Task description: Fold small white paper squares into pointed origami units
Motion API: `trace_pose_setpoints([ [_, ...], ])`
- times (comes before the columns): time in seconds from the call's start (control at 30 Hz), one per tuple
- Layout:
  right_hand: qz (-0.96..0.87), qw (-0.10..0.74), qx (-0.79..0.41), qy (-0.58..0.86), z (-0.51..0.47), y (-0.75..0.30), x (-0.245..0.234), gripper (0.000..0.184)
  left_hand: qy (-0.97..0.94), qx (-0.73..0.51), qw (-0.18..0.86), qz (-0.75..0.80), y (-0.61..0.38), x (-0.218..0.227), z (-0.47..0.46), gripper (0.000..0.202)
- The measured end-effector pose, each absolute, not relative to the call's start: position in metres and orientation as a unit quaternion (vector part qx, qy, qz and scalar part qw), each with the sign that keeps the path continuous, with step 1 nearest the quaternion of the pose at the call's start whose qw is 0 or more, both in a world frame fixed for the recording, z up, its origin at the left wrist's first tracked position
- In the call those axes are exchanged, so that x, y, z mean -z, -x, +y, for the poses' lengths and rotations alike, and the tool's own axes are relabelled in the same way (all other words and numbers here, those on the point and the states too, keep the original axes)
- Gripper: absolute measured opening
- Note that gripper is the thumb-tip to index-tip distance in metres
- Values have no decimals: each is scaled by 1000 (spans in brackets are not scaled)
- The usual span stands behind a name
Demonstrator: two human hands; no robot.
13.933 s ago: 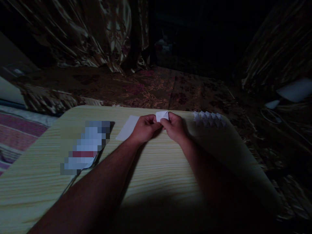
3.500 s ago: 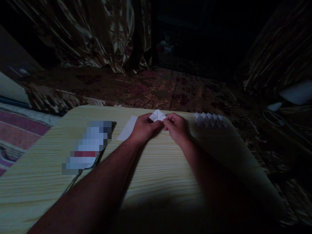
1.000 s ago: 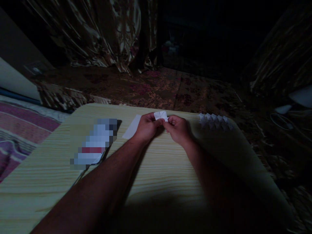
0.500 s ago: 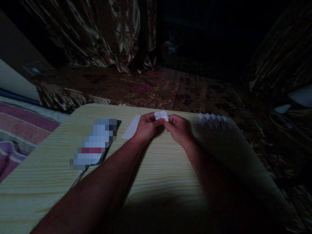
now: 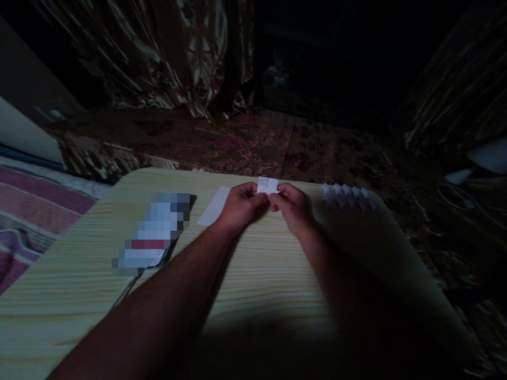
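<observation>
A small white folded paper (image 5: 268,184) with crease lines is held up near the far edge of the table. My left hand (image 5: 240,203) pinches its left and lower side, thumb in front. On the right and lower side my right hand (image 5: 291,205) grips it, its thumb close to the left one. The fingers behind the paper are hidden. Just left of my left hand lies a flat white sheet of paper (image 5: 214,205). Two rows of small pointed folded paper pieces (image 5: 348,196) stand to the right of my right hand.
A phone-like device (image 5: 156,235), blurred out, lies on the left of the pale wooden table (image 5: 253,295), a cable running from it. Behind the table is a patterned cloth-covered surface (image 5: 253,140) below curtains (image 5: 214,58). A striped bedcover (image 5: 27,206) is at left.
The folded paper has turned and shifted slightly right and up, showing a squarer face. My right fingers have moved onto its right edge; the rest stays put.
</observation>
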State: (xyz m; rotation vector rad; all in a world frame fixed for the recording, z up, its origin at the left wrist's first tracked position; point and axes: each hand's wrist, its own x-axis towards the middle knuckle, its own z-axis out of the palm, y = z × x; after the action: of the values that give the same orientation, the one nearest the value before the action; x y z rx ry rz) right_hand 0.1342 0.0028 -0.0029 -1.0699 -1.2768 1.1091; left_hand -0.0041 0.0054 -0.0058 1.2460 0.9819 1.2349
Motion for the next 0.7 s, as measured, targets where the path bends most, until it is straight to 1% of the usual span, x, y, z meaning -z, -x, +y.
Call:
trace_pose_setpoints([
  [0.17,-541,553,-425,470,4,-136,5,16,-561,-491,507,433,4,9,5,20],
  [0.33,-536,554,-424,475,5,-137,7,18,-591,-473,486,437,5,11,6,21],
  [0.4,-536,551,-430,473,5,-136,7,18,-592,-475,481,439,5,11,6,21],
  [0.53,-539,533,-465,457,5,-137,7,10,-589,-483,472,444,5,11,6,22],
  [0.7,-529,527,-490,450,7,-137,4,10,-600,-476,468,442,4,12,6,23],
])
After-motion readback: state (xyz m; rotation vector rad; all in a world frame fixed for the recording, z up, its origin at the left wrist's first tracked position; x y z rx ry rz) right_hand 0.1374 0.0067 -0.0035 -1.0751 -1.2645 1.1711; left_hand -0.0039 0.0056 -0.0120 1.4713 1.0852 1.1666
